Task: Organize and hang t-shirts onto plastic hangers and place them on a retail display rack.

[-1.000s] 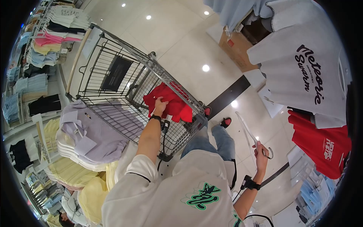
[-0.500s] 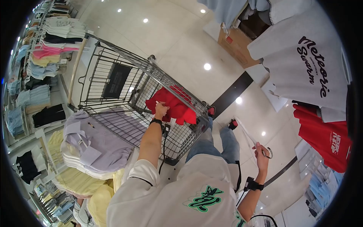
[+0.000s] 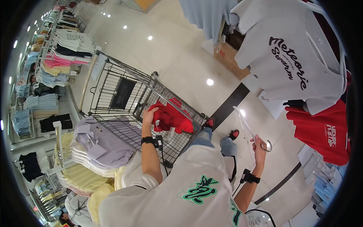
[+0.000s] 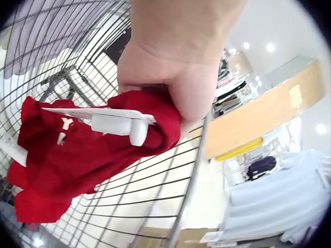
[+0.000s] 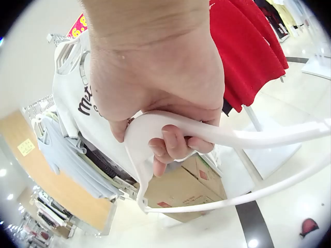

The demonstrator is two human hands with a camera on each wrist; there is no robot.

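My left hand [image 3: 148, 116] reaches into the wire shopping cart [image 3: 121, 94] and grips a bunched edge of a red garment [image 3: 170, 118]. The left wrist view shows the rest of the cloth trailing from the fist, with a white tag [image 4: 111, 124] near the grip and a small white print [image 4: 67, 124]. Off to my right, my right hand [image 3: 259, 148] holds a bare white clothes hanger [image 5: 258, 138] near the base of its metal hook [image 3: 268, 146]. In the right wrist view its fingers curl through the hanger's opening.
At right hang a pale "Meteoric Swarm" T-shirt [image 3: 278, 45] and a red shirt [image 3: 317, 130], near a cardboard box [image 3: 231, 60]. A lavender collared shirt [image 3: 104, 142] and yellow garments [image 3: 81, 178] hang close along the cart's near-left side. Tiled floor [image 3: 181, 49] lies beyond the cart.
My left hand has moved left toward the cart's handle end, drawing the red garment's edge with it. My right hand still holds the hanger in much the same place.
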